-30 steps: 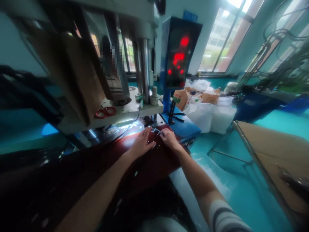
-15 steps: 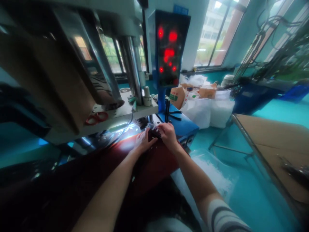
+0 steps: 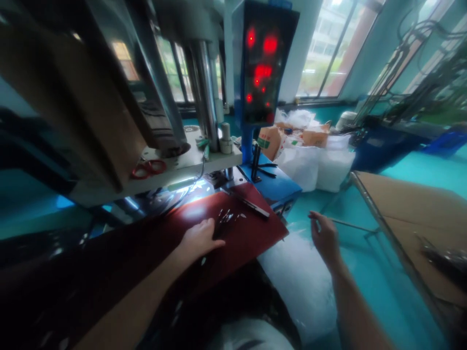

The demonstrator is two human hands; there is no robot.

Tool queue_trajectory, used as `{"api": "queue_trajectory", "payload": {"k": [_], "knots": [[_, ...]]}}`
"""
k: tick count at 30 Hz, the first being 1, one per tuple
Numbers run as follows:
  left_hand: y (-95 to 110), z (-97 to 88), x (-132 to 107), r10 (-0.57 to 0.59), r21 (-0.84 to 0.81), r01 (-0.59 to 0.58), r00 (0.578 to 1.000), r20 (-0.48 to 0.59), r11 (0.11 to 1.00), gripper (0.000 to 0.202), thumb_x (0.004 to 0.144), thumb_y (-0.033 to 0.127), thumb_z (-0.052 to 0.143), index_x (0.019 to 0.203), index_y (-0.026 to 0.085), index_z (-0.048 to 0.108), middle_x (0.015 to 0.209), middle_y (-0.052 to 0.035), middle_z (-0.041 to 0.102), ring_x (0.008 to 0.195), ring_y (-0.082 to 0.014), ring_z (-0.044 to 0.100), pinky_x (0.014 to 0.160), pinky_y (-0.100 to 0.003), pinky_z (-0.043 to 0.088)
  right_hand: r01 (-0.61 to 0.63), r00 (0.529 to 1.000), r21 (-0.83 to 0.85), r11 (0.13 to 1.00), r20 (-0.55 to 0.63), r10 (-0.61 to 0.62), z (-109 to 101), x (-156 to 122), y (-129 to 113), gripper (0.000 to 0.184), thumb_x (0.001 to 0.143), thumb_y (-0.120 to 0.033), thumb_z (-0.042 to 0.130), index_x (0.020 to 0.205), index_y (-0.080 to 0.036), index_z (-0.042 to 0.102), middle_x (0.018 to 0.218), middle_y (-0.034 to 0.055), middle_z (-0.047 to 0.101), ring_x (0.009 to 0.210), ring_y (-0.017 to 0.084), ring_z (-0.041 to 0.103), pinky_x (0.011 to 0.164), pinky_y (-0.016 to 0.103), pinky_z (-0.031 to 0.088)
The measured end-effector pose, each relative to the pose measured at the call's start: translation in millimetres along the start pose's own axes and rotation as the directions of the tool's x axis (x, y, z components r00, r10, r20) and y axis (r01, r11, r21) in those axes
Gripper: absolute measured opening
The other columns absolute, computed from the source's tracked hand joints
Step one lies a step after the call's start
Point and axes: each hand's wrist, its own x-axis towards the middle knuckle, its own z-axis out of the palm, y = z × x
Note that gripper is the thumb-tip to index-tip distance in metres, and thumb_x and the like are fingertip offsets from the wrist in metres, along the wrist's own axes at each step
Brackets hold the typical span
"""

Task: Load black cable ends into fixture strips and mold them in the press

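My left hand (image 3: pixel 199 239) lies flat, fingers together, on the dark red work mat (image 3: pixel 255 231) beside a small cluster of shiny metal parts (image 3: pixel 228 216). My right hand (image 3: pixel 324 236) hangs off the mat's right edge, above a clear plastic bag of white pieces (image 3: pixel 299 277). Its fingers are loosely curled and seem to pinch a small item I cannot make out. A thin dark strip (image 3: pixel 251 206) lies on the mat near the press.
A press machine with steel columns (image 3: pixel 204 87) stands over the mat. Red scissors (image 3: pixel 149 168) rest on its shelf (image 3: pixel 189 167). A blue control box with red lights (image 3: pixel 260 63) rises behind. White bags and cartons (image 3: pixel 314 155) sit on the teal floor. A cardboard-topped rack (image 3: pixel 408 214) is right.
My right hand left the parts under the press and swung right, off the mat, over the plastic bag. My left hand slid back a little and now lies flat on the mat.
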Motion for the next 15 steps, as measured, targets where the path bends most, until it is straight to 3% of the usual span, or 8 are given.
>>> {"api": "queue_trajectory", "payload": {"k": [2,4,6,8,10,12,14,15], "knots": [[5,-0.5,2,-0.022,-0.007,0.022,0.999,0.026,1.0,0.031,0.072,0.043,0.051,0.088,0.017,0.054,0.094,-0.0105,0.063,0.09,-0.0263,0.061,0.072,-0.032,0.044,0.083,0.988,0.178,0.981,0.114,-0.104,11,8,-31,0.025,0.086,-0.019,0.041,0.102,-0.017,0.06,0.094,0.0101,0.067,0.089,0.021,0.061,0.08,0.035,0.047],[8,-0.4,8,-0.06,-0.012,0.06,0.998,0.03,0.998,0.022,0.071,0.036,0.049,0.082,0.018,0.055,0.09,-0.0097,0.065,0.087,-0.0246,0.062,0.069,-0.03,0.043,0.185,0.928,0.273,0.944,0.268,-0.259,27,24,-72,0.023,0.088,-0.021,0.042,0.101,-0.02,0.061,0.102,0.0084,0.065,0.096,0.02,0.058,0.086,0.033,0.045],[8,0.2,12,-0.103,-0.024,0.103,0.995,0.003,0.994,0.022,0.067,0.036,0.05,0.08,0.018,0.054,0.09,-0.0102,0.065,0.087,-0.0256,0.062,0.067,-0.03,0.043,0.202,0.892,0.188,0.961,0.37,-0.26,48,42,-108,0.023,0.088,-0.025,0.045,0.105,-0.018,0.059,0.105,0.009,0.063,0.099,0.022,0.055,0.087,0.034,0.043],[7,1.0,12,-0.131,-0.054,0.129,0.991,-0.038,0.99,0.023,0.066,0.037,0.05,0.079,0.018,0.052,0.089,-0.0106,0.064,0.087,-0.0273,0.062,0.066,-0.031,0.042,0.165,0.879,-0.024,0.986,0.458,-0.136,69,55,-132,0.03,0.086,-0.038,0.05,0.102,-0.014,0.059,0.101,0.0122,0.063,0.096,0.026,0.054,0.082,0.038,0.043],[4,2.7,8,-0.149,-0.1,0.14,0.985,-0.083,0.985,0.021,0.066,0.037,0.049,0.075,0.019,0.048,0.086,-0.0101,0.063,0.086,-0.0276,0.061,0.066,-0.032,0.042,0.137,0.871,-0.187,0.973,0.491,-0.028,88,61,-144,0.034,0.086,-0.044,0.049,0.095,-0.013,0.06,0.097,0.0137,0.061,0.093,0.029,0.054,0.079,0.041,0.041],[0,5.5,4,-0.151,-0.21,0.126,0.983,-0.106,0.97,0.018,0.064,0.035,0.05,0.07,0.019,0.043,0.08,-0.0078,0.062,0.08,-0.0249,0.061,0.063,-0.03,0.042,0.138,0.864,-0.242,0.96,0.503,0.003,99,62,-147,0.029,0.088,-0.04,0.046,0.094,-0.014,0.058,0.097,0.0135,0.06,0.094,0.028,0.053,0.079,0.041,0.039],[-4,9.3,1,-0.139,-0.444,0.101,0.989,-0.054,0.89,0.016,0.064,0.03,0.049,0.071,0.02,0.038,0.068,-0.0028,0.058,0.065,-0.0193,0.06,0.054,-0.027,0.041,0.148,0.851,-0.214,0.966,0.524,-0.014,103,61,-145,0.023,0.089,-0.031,0.044,0.098,-0.014,0.056,0.1,0.014,0.058,0.096,0.028,0.052,0.081,0.042,0.038],[-6,11.1,0,-0.128,-0.582,0.099,0.992,-0.008,0.807,0.016,0.064,0.028,0.048,0.073,0.021,0.036,0.062,0.0002,0.056,0.056,-0.0165,0.057,0.049,-0.025,0.04,0.151,0.841,-0.188,0.971,0.541,-0.026,102,61,-142,0.022,0.088,-0.027,0.043,0.098,-0.013,0.056,0.101,0.0148,0.058,0.097,0.028,0.051,0.081,0.043,0.038]]}}
